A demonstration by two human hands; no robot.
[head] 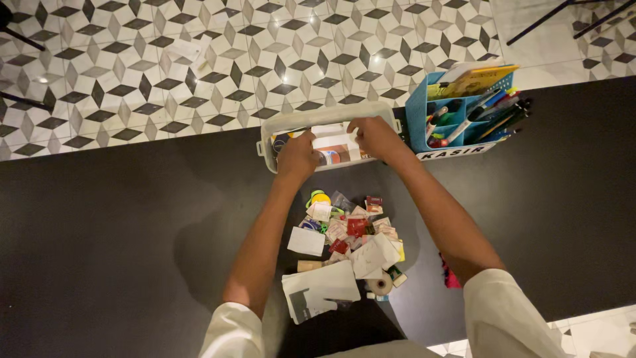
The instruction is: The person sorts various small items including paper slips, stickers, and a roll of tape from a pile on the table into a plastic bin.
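Your left hand (pixel 296 158) and right hand (pixel 375 136) reach into the clear rectangular plastic storage box (pixel 278 123) at the black table's (pixel 99 232) far edge, fingers curled on a white card (pixel 334 142) inside; exact pinch unclear. Nearer you lies a heap of small packets and papers (pixel 344 248); a blue plastic pen organiser (pixel 457 113) stands just beside the box.

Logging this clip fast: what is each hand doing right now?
Left hand: inside the clear box, on a white packet; grip cannot be told.
Right hand: likewise.
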